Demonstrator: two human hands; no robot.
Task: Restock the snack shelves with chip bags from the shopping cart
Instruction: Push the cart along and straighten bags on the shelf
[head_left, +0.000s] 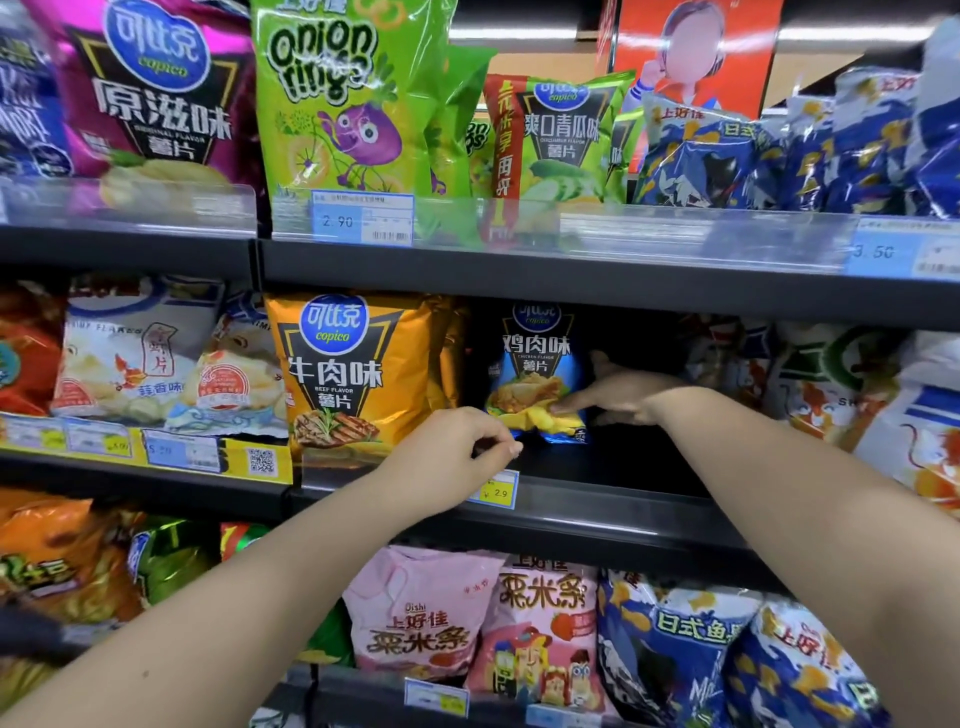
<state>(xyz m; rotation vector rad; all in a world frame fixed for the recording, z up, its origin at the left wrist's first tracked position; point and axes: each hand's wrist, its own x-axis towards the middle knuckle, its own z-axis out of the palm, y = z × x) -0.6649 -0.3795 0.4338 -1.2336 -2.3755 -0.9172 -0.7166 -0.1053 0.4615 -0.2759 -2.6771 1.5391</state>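
Blue Copico bag stands upright toward the back of the middle shelf, just right of the orange Copico bag; right hand lies flat-fingered against its lower front, grip not closed, while left hand hovers over the shelf's front edge, fingers curled on nothing I can see. Bag looks light, air-puffed, crinkly and slick, chips breakable (so no squeezing), best taken by the top seam or lightly across both sides. Readable: "copico", 鸡肉味 "CHICKEN FLAVOR" on blue, "BEEF FLAVOR" on orange, price tag "2.9".
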